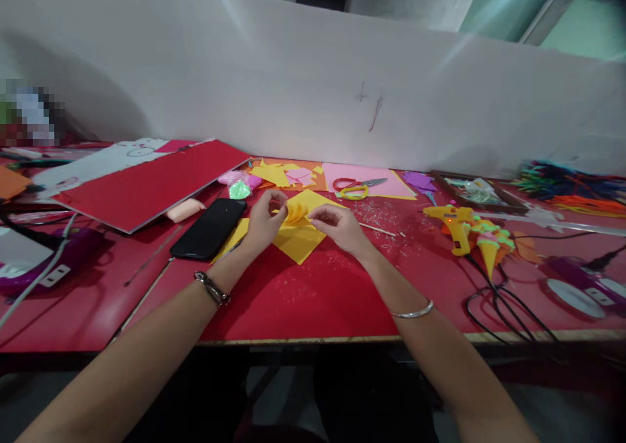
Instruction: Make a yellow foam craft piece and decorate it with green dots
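Bare forearms lead to the right hand, fingertips pinching the curled yellow paper piece, and the left hand, bent beside it, its pinch impossible to tell. The piece sits over the flat, square yellow paper sheet; light pressure should spare its curls. Right of the sheet lies a yellow plastic glue gun.

The left hand and right hand partly hid a curled yellow paper piece, leaving their exact grip unclear. Both bare forearms ran off the bottom edge. The right-hand purple plastic power strip was cut by the right edge. A pixelated patch obscured the far left. Pale specks were too small to identify.
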A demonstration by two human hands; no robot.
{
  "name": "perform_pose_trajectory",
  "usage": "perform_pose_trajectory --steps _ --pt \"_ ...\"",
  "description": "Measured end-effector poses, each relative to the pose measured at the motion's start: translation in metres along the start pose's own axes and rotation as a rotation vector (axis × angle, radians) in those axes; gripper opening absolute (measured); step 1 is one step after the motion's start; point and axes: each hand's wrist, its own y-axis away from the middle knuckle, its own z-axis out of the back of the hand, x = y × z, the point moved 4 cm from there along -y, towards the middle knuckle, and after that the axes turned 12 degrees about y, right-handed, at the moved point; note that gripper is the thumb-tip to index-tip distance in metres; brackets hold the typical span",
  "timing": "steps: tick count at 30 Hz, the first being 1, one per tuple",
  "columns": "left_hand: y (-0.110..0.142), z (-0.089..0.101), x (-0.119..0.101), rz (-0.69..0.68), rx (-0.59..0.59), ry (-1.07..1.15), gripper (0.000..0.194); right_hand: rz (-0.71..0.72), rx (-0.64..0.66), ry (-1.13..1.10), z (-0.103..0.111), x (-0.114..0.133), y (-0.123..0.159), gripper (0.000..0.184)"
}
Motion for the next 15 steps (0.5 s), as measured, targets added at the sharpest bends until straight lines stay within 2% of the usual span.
perform_pose_trajectory --steps 3,9,11,15 --pt "-0.002 0.003 0.008 0.078 -0.041 0.116 0.013 0.008 0.019 0.002 -0.001 0.000 0.001 0.011" --pt "0.000 0.002 0.023 0.349 -0.052 0.336 0.020 -0.026 0.088 -0.060 -0.004 0.001 0.002 0.009" --pt "0.001 0.001 0.022 0.379 -0.014 0.366 0.027 -0.044 0.074 -0.082 -0.003 0.000 0.002 0.012" --pt "0.002 -0.006 0.014 0.343 0.158 0.448 0.042 -0.029 -0.077 -0.088 0.006 0.000 -0.001 0.022"
